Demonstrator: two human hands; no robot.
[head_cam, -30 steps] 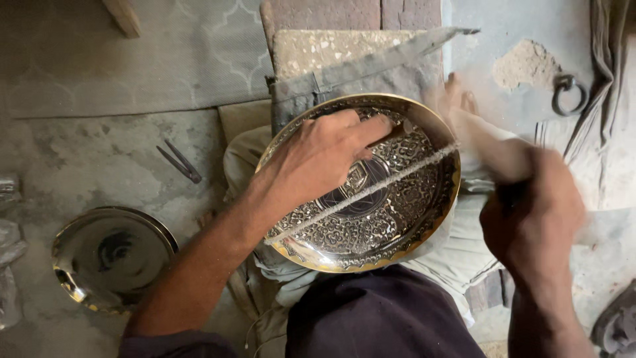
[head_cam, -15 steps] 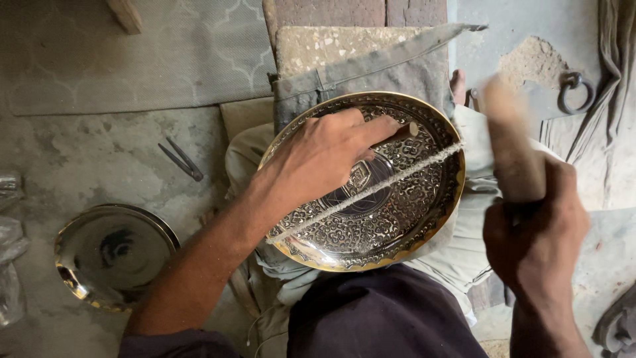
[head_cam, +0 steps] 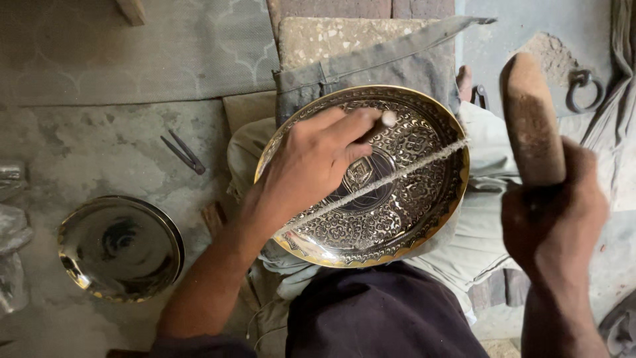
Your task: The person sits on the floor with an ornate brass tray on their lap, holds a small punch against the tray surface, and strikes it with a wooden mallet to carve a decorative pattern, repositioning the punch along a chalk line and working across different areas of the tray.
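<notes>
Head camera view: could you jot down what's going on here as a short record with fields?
Setting: stone floor, seen from above
Left hand: pressing a thin punch onto an engraved brass plate
Right hand: gripping a raised wooden mallet
Plate position: resting on the person's lap
Nearby: plain metal dish on the floor at left; small pincers beyond it

Our left hand (head_cam: 311,169) pressed a thin tool (head_cam: 377,124) onto the engraved brass plate (head_cam: 397,199) on our lap; our right hand (head_cam: 553,219) gripped a wooden mallet (head_cam: 530,119) raised beside it.

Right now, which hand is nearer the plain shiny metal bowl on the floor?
Left. The left hand rests on the engraved brass plate, closer to the bowl; the right hand is far opposite.
</notes>
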